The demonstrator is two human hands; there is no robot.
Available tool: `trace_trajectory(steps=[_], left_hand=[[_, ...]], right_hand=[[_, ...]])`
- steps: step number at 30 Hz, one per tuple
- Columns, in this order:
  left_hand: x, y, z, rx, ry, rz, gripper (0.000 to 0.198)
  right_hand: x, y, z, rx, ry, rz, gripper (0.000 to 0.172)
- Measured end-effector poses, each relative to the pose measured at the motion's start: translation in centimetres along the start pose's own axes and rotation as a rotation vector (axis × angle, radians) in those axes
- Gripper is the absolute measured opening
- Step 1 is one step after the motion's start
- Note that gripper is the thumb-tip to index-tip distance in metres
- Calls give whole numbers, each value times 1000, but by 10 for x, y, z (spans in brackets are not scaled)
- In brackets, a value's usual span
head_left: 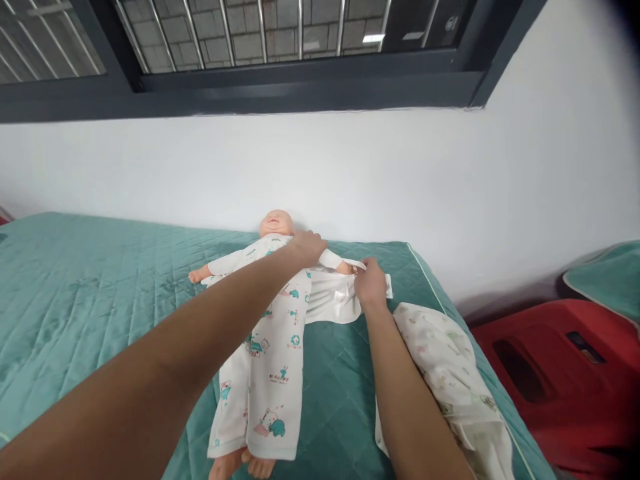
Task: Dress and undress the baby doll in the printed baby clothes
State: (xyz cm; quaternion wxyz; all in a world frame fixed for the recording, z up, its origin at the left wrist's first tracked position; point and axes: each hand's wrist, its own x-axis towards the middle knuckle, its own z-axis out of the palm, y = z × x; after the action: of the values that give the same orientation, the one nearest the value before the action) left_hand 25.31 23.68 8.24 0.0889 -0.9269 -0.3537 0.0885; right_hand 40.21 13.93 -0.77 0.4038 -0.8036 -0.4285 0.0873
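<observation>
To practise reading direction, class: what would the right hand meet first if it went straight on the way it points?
Past the white cloth it pinches, the right hand would probably meet the wall first; depth is unclear.

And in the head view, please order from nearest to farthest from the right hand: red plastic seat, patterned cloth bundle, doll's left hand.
1. Doll's left hand, left of the right hand.
2. Patterned cloth bundle, on the green quilt at right.
3. Red plastic seat, past the quilt's right edge.
</observation>
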Motion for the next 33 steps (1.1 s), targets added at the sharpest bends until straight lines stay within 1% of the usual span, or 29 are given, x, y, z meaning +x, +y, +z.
trace_trajectory(steps=[4, 7, 9, 13, 17, 20, 23, 25, 26, 27, 28, 29, 31, 33], left_hand=[[-8, -13, -9, 4, 28, -6, 36], [-12, -15, -12, -2, 34, -12, 35], [-12, -13, -10, -13, 33, -10, 35], [-10, -6, -1, -48, 29, 1, 37], [-6, -3, 8, -88, 27, 9, 37], [-3, 2, 10, -117, 26, 11, 38], [-10, 5, 6, -140, 28, -1, 39], [-26, 0, 1, -175, 57, -3, 36], [-38, -7, 0, -212, 95, -15, 34], [-53, -14, 1, -283, 158, -39, 31], [-69, -24, 3, -375, 248, -91, 32], [-86, -33, 8, -467, 340, -173, 34], [-119, -50, 24, -679, 464, -290, 39], [-143, -61, 44, -896, 459, -389, 48]], right_hand=[[4, 4, 0, 131, 37, 34, 28], [9, 7, 0, 291, 69, 52, 20], [14, 10, 0, 431, 73, 66, 21], [24, 18, -3, 710, 30, 81, 33], [28, 21, -4, 862, 7, 77, 35], [28, 21, -4, 903, 63, 90, 31], [25, 16, -4, 889, 182, 109, 28], [19, 7, -5, 839, 278, 64, 25], [13, -1, -5, 782, 312, 8, 23], [6, -9, -4, 712, 319, -62, 21], [-2, -19, -2, 641, 288, -139, 20], [-11, -30, 1, 580, 217, -210, 20], [-31, -50, 11, 546, -27, -290, 28], [-49, -66, 22, 564, -293, -312, 41]])
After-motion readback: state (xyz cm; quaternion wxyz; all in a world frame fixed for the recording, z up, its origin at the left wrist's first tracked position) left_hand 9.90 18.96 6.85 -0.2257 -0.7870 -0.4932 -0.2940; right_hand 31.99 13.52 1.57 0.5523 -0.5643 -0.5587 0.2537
